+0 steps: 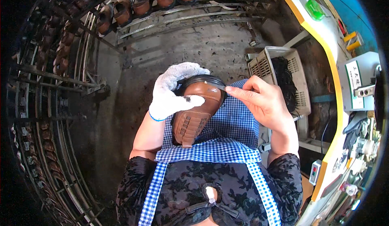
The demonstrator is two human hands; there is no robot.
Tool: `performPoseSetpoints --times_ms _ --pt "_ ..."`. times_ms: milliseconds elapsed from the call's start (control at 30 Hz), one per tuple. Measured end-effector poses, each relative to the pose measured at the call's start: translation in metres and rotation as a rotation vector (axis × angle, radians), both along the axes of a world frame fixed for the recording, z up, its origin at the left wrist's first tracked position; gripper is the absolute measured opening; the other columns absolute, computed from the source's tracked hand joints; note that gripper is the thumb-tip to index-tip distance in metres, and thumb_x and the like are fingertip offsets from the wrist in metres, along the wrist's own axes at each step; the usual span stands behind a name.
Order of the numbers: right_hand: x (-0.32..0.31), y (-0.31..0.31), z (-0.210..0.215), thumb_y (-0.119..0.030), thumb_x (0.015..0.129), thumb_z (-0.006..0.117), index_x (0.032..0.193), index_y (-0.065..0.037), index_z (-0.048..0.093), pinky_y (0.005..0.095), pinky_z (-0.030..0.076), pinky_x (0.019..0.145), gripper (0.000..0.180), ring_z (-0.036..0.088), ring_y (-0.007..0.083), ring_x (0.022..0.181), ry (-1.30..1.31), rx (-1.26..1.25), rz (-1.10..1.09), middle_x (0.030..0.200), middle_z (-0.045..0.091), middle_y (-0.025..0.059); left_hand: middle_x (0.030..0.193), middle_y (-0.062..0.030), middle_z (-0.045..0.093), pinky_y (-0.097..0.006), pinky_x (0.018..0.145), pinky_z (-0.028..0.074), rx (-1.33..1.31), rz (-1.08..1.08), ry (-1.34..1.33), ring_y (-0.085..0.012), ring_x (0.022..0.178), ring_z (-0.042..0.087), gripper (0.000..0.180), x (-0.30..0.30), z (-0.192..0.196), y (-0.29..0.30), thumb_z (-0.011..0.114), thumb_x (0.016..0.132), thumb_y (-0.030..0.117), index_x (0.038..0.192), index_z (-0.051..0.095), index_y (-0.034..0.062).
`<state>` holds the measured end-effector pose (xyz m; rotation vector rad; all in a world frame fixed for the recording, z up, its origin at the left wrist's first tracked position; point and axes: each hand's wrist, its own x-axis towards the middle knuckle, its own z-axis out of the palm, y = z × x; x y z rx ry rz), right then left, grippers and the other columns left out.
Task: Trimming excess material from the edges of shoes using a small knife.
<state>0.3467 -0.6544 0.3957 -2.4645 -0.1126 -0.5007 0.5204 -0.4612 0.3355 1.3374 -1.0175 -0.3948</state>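
My left hand [168, 89], in a white knit glove with a blue cuff edge, is wrapped round a brown leather shoe [198, 114]. The shoe has a black sole [202, 79] and a woven strap pattern on its upper. Its rounded end points away from me, and its lower end lies near my apron. Bare, my right hand [265, 102] pinches a thin blade-like strip [220, 87] between thumb and fingers. That strip meets the sole's edge at the far right of the shoe. Its other end is hidden in my fingers.
Metal racks with brown shoes [142, 5] stand ahead and along the left. To the right, a pale plastic crate [263, 66] holds black strips or scraps [285, 80]. Beyond it runs a yellow-edged white bench [330, 43] with a grey machine [360, 82] and a green container [315, 9].
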Motion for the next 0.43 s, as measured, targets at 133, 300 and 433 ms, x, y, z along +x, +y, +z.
performPoseSetpoints --times_ms 133,300,433 --pt "-0.002 -0.002 -0.003 0.0 0.075 0.07 0.109 -0.02 0.07 0.028 0.041 0.048 0.04 0.053 0.0168 0.057 -0.007 0.019 0.001 0.071 0.051 0.0036 0.109 -0.0142 0.065 -0.036 0.092 0.049 -0.011 0.01 -0.051 -0.0239 0.102 0.062 0.066 -0.001 -0.002 -0.001 0.087 0.056 0.014 0.113 0.058 -0.0023" --pt "-0.011 -0.005 0.0 0.0 0.076 0.069 0.109 -0.019 0.071 0.0285 0.041 0.048 0.038 0.053 0.017 0.056 0.009 -0.034 -0.051 0.072 0.052 0.0038 0.112 -0.021 0.062 -0.042 0.092 0.048 -0.005 -0.004 0.031 -0.0316 0.106 0.061 0.075 0.003 -0.01 0.002 0.089 0.054 0.015 0.116 0.052 -0.0036" --pt "-0.015 -0.009 0.007 0.002 0.077 0.067 0.108 -0.019 0.07 0.0287 0.044 0.05 0.038 0.055 0.0172 0.059 0.076 -0.055 -0.03 0.073 0.054 0.0042 0.113 -0.0159 0.064 -0.037 0.094 0.047 -0.048 -0.02 0.0 -0.0251 0.106 0.061 0.071 0.002 -0.008 0.004 0.087 0.058 0.013 0.118 0.053 -0.002"
